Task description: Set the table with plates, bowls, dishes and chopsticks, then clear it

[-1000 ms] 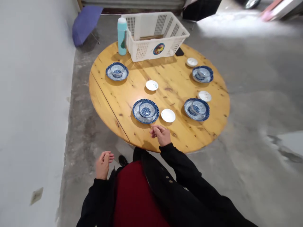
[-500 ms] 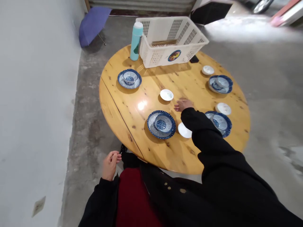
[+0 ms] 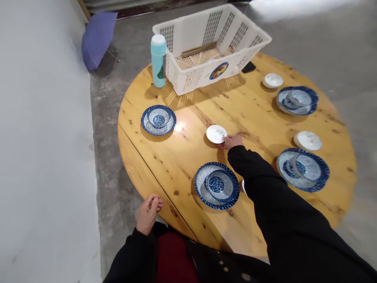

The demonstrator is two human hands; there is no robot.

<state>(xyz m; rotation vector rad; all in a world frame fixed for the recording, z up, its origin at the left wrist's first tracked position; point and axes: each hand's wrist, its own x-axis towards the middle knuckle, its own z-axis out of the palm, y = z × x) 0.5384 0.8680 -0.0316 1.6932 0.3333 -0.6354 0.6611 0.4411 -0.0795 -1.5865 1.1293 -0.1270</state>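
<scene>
The person's right arm, in a black sleeve, stretches forward and a little leftward from the lower right, with the elbow nearly straight. The right hand (image 3: 232,141) shows just past the cuff, palm down and knuckles up, its fingers bunched and pointing forward-left. How tightly they close is too small to tell. The left arm, also in black, is bent close to the body. The left hand (image 3: 148,214) sits low, fingers curled into a loose fist.
</scene>
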